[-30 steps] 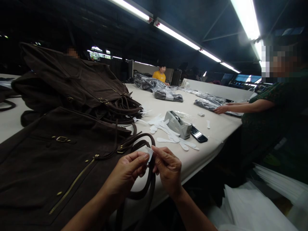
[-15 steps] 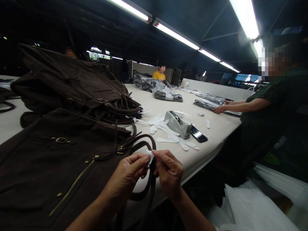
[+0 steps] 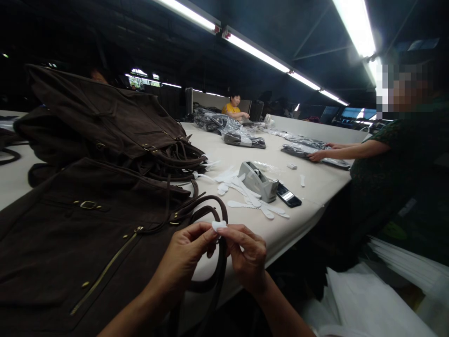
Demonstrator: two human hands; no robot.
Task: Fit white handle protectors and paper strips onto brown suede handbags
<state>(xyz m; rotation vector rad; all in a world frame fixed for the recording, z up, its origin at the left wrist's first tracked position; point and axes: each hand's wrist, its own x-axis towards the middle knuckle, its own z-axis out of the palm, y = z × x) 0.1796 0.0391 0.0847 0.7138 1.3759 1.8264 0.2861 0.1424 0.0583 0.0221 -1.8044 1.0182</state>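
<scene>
A small white strip [image 3: 219, 225], like the loose ones on the table, is at the dark brown handles [image 3: 224, 210] of a bag. My left hand [image 3: 191, 243] pinches it from the left and my right hand [image 3: 247, 250] from the right, fingertips nearly meeting. Its lower part is hidden behind my fingers, so I cannot tell how far it wraps the handles. The brown bag [image 3: 87, 234], with brass zip and buckle, lies flat at the left. Several white strips with toothed edges [image 3: 249, 192] lie scattered beyond my hands.
A grey tape dispenser [image 3: 257, 180] stands beside a dark phone [image 3: 288, 194] on the pale table [image 3: 312, 192]. More brown bags [image 3: 105, 112] are piled at the left. A co-worker [image 3: 386, 145] at the right handles plastic-wrapped bags [image 3: 315, 154]; another person [image 3: 231, 108] is at the far end.
The white strip has turned between my fingers, its upright end now folded down into a rounded shape. My right fingertips have shifted slightly lower. The far person's arm now reaches forward.
</scene>
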